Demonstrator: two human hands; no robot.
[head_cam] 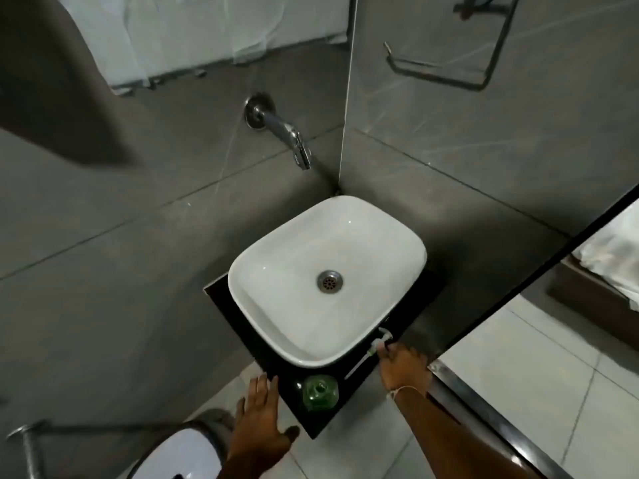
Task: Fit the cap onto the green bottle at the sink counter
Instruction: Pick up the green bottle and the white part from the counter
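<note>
Green bottle (320, 392) upright and uncapped on black counter (345, 402), at 6 o'clock from white sink (294, 326), mouth facing camera. Pump cap (379, 340) with white tube lying on counter at sink's 4 o'clock, near bottle but apart. Right hand (404, 366) at 3 o'clock of bottle, fingertips pinching pump cap. Left hand (262, 423) at bottle's 8 o'clock, spread flat, released, fingers over counter edge, clear of bottle. Tap (294, 140) on wall at 12 o'clock.
</note>
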